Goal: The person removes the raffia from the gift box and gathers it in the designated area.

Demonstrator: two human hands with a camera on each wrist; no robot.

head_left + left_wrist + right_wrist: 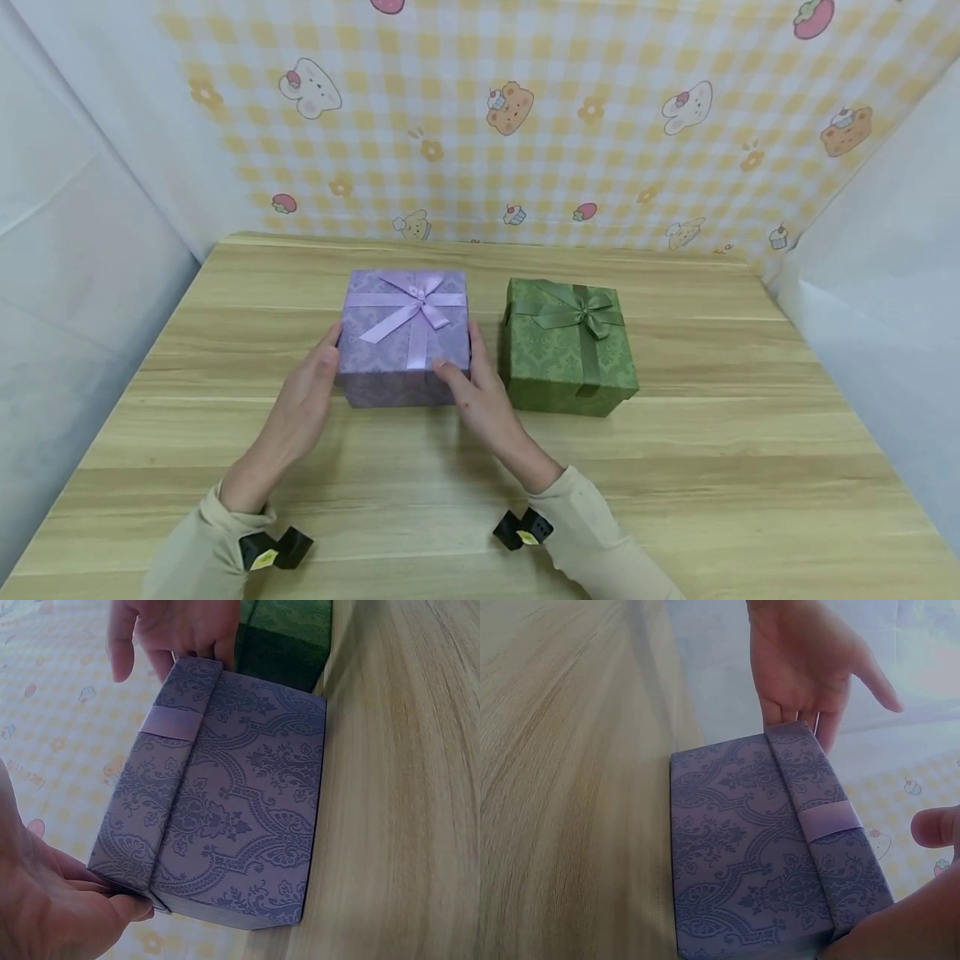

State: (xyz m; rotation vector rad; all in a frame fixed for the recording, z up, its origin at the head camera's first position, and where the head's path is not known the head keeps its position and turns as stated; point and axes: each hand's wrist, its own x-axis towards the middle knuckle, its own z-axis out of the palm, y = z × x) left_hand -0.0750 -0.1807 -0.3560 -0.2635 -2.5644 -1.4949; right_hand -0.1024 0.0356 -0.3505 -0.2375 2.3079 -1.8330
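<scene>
Inspection: Lidded Purple Box Between Both Grips

We find the purple box [390,354] directly between the left grip [295,408] and the right grip [487,408], standing on the table [735,400]. Both grips are extended rather than clenched: fingers touch the opposite sides near the edge of the lid [154,776], thumbs raised clear. We judge the box light, of stiff card, slightly slick and liable to crush. We advise even pressure low on those sides; a hold on the lid alone could free the body, and the ribbon bow [422,302] looks too delicate. Just right of the right grip stands a green box [558,358]. Beneath both grips we note wood-grain; beyond them, a checked cloth [465,154].
</scene>
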